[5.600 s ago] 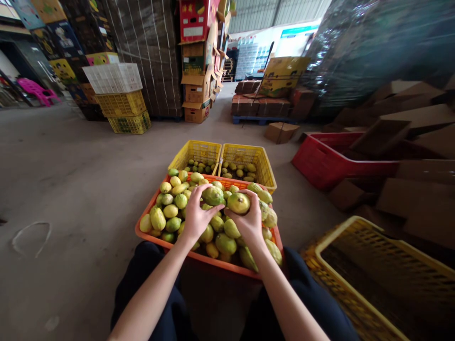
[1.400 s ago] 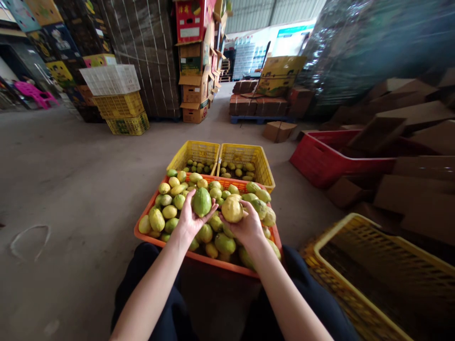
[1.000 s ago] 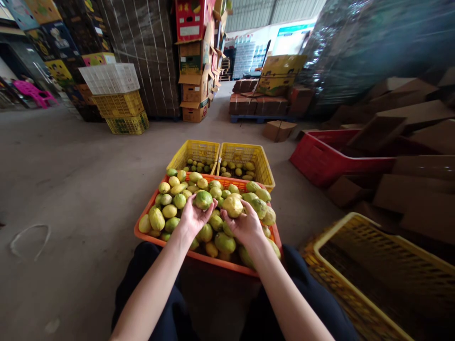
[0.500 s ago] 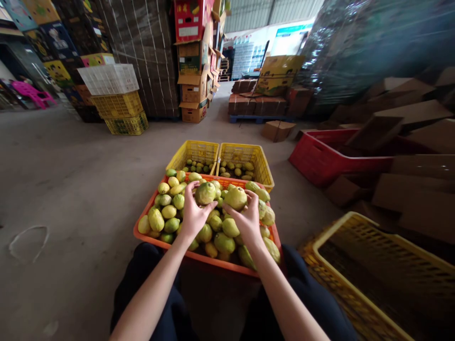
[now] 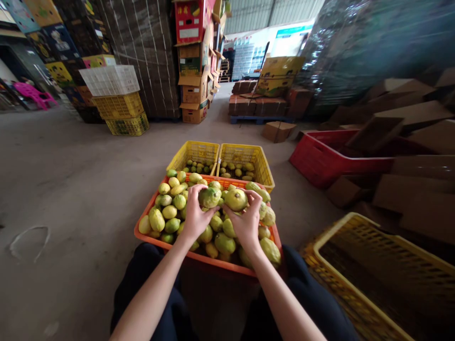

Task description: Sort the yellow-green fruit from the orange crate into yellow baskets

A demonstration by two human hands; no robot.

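My left hand (image 5: 197, 213) is closed around a green-yellow lemon (image 5: 209, 197), its fingers on the far side and thumb in front. In my right hand (image 5: 247, 215) is a yellower, rounder lemon (image 5: 236, 200), with its tip facing me. Both fruits are held side by side above an orange crate (image 5: 156, 240). Piled lemons (image 5: 224, 243) of green and yellow, some large and lumpy, fill that crate between my knees.
Two yellow crates, a left one (image 5: 175, 154) and a right one (image 5: 265, 166), hold some lemons behind the orange crate. Another yellow crate (image 5: 341, 222) stands at my right. Beyond it are a red bin (image 5: 320, 163) and flattened cardboard (image 5: 419, 189). Stacked cartons (image 5: 192, 90) rise at the back.
The lemon in my left hand has turned and moved slightly right and down. The right-hand lemon has turned so its tip faces me. The two fruits are closer together.
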